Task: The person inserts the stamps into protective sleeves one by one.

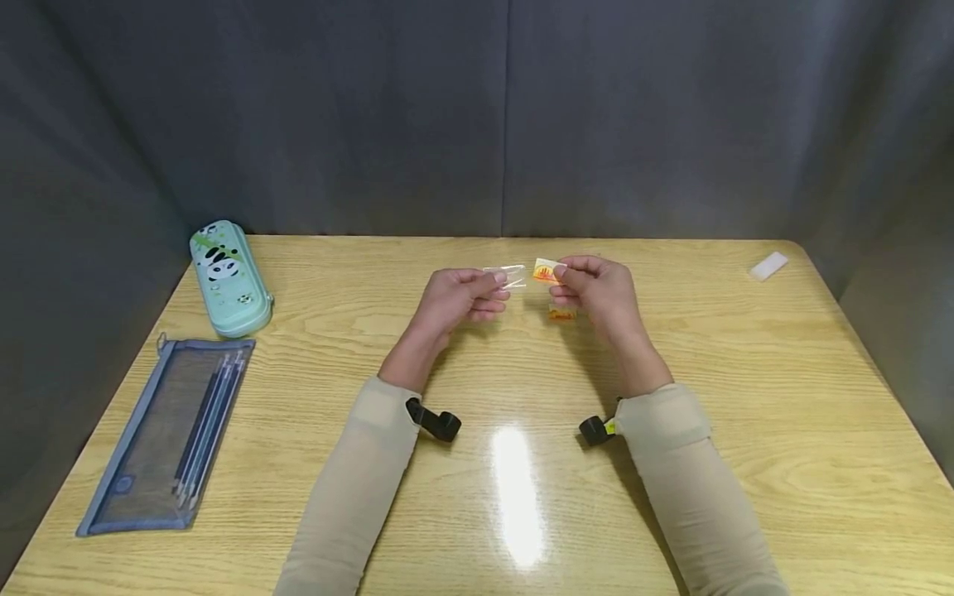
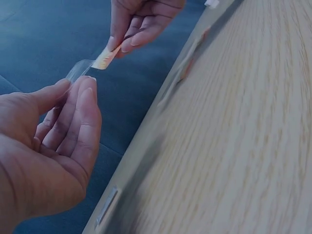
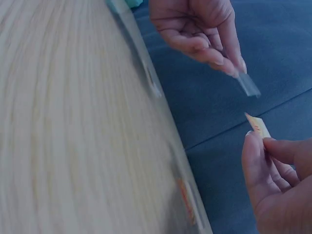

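In the head view my left hand [image 1: 458, 300] pinches a small piece of clear plastic film [image 1: 514, 276] between thumb and fingers. My right hand [image 1: 602, 296] pinches a small white slip [image 1: 549, 271] printed in orange and yellow. A narrow gap parts the film from the slip in the head view. On the table, partly hidden below the right hand, lies a second orange-printed piece [image 1: 562, 313]. The right wrist view shows the film [image 3: 249, 86] above the slip [image 3: 260, 126]. In the left wrist view the film [image 2: 79, 70] looks bent.
A mint pencil case [image 1: 231, 277] with pandas lies at the back left. In front of it is a blue mesh zip pouch [image 1: 149, 439] holding several pencils. A white block [image 1: 768, 266] lies at the back right. A dark curtain [image 1: 373, 124] stands behind the wooden table [image 1: 782, 414].
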